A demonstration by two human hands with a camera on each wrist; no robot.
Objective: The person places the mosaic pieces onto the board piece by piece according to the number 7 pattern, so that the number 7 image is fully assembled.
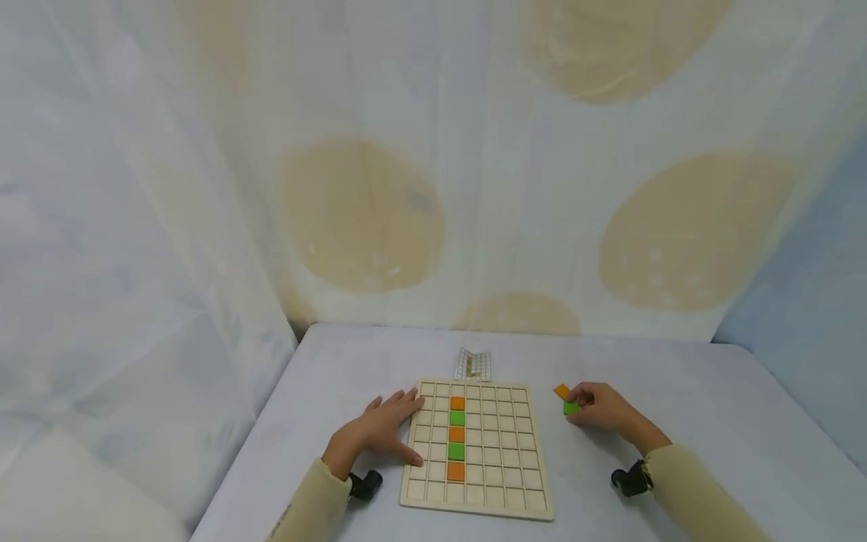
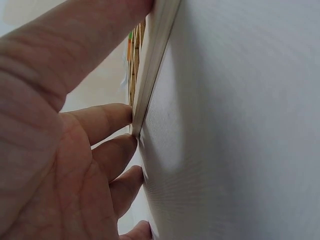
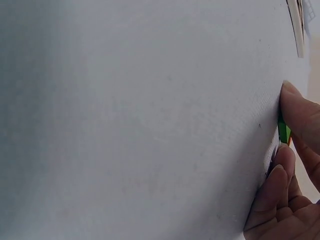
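Note:
A wooden grid board (image 1: 497, 482) lies on the grey table, with a column of orange and green tiles (image 1: 457, 436) alternating in its third column. My left hand (image 1: 382, 429) rests flat against the board's left edge (image 2: 150, 75), fingers (image 2: 112, 120) straight, thumb on the rim. My right hand (image 1: 599, 406) sits to the right of the board and pinches a green tile (image 1: 571, 407) on the table; the green tile (image 3: 283, 130) shows between its fingertips. An orange tile (image 1: 561, 391) lies just beyond it.
A small folded pattern card (image 1: 473, 364) stands behind the board. Draped pale cloth with tan spots walls the back and left. The table's (image 1: 711, 421) left edge drops off near my left sleeve.

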